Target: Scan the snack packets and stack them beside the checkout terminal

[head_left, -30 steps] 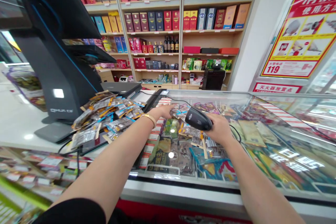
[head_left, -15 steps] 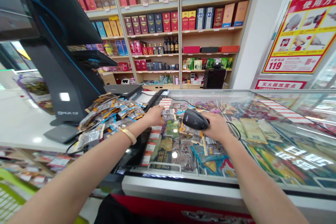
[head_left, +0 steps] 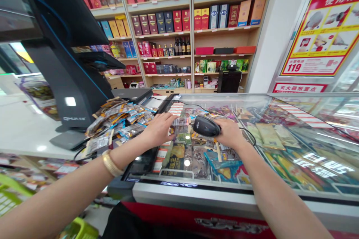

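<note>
My right hand (head_left: 227,132) is wrapped round the grip of a black barcode scanner (head_left: 206,126), its head pointing left. Just left of the scanner, my left hand (head_left: 160,130) pinches a small clear snack packet (head_left: 181,121) over the glass freezer top; a reddish glow shows on the packet. Part of the packet is hidden by the fingers. A heap of similar small packets (head_left: 131,115), with orange and blue edges, lies on the counter to the left of my left hand. More small packets (head_left: 224,153) lie under and beside the scanner.
A dark checkout terminal (head_left: 75,93) stands on the left counter. The chest freezer's glass top (head_left: 280,119) stretches right, with bagged food beneath. The scanner cable (head_left: 249,134) loops across it. A green basket (head_left: 81,229) is low at left; shelves (head_left: 165,35) of boxes stand behind.
My left hand has moved slightly, and more of its back and a packet at its fingertips now show. The scanner has shifted a little left, closer to that packet.
</note>
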The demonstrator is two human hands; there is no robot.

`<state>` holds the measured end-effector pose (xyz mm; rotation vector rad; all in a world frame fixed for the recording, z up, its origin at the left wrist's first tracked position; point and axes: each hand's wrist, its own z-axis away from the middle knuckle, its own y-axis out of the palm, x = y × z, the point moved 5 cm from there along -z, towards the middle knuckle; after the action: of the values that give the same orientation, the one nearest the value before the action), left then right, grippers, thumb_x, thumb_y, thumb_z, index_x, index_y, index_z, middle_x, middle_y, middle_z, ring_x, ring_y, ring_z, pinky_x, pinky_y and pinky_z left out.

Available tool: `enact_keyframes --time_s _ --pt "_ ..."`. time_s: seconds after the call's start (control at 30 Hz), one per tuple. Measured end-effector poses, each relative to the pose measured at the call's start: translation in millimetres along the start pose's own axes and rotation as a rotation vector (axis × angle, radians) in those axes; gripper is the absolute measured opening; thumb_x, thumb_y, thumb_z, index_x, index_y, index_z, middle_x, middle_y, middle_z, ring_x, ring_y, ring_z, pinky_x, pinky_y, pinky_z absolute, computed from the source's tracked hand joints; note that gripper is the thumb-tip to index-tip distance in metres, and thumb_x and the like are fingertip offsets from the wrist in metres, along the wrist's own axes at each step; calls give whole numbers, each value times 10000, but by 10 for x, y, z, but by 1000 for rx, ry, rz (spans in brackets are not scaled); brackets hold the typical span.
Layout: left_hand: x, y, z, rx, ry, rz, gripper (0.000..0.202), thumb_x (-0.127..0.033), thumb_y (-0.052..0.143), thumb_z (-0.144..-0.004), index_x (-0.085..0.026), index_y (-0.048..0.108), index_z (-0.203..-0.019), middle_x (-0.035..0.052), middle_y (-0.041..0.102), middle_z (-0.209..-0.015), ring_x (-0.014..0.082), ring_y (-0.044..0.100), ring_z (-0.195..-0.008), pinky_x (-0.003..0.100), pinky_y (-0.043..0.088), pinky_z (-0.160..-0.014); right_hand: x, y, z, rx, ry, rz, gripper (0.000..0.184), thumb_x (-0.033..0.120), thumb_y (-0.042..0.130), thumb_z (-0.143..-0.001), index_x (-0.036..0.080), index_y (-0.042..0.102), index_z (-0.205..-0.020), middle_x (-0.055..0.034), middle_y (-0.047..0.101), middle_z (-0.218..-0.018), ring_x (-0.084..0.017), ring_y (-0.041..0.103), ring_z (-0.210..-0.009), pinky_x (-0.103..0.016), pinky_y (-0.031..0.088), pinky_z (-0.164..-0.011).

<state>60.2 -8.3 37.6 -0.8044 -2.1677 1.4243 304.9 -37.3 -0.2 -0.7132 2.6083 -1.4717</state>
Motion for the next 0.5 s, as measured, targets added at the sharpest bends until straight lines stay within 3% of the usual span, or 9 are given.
enact_keyframes --time_s 0.13,0.23,0.4,0.5 --pt "-12 -60 39 -20 -14 23 579 -252 737 -650 -208 581 -1206 114 612 -1169 306 567 -1116 446 420 -994 -8 0 6 -19 -9 -23 292 248 625 -691 227 705 -971 -73 747 -1011 -252 680 -940 -336 505 -822" --pt "117 -165 148 -81 -77 18 558 -306 715 -653 -184 602 -1186 125 607 -1167 298 573 -1102 423 437 -986 -37 2 15 -49 -7 -30 317 243 628 -679 233 708 -985 -64 748 -1008 -248 684 -928 -337 513 -813" --pt "778 -367 542 -179 -366 -97 543 -444 655 -665 -151 662 -1122 147 634 -1094 309 608 -1046 406 457 -972 -62 17 22 -53 -2 -29 318 259 631 -687 233 707 -994 -68 747 -1018 -251 686 -928 -348 518 -819" --pt "1194 -387 810 -97 -544 -223 526 -526 631 -659 -168 706 -1037 153 669 -1054 347 627 -1034 436 476 -938 -56 9 22 -66 -4 -16 312 264 633 -680 231 712 -980 -67 750 -1008 -252 687 -921 -342 520 -815"
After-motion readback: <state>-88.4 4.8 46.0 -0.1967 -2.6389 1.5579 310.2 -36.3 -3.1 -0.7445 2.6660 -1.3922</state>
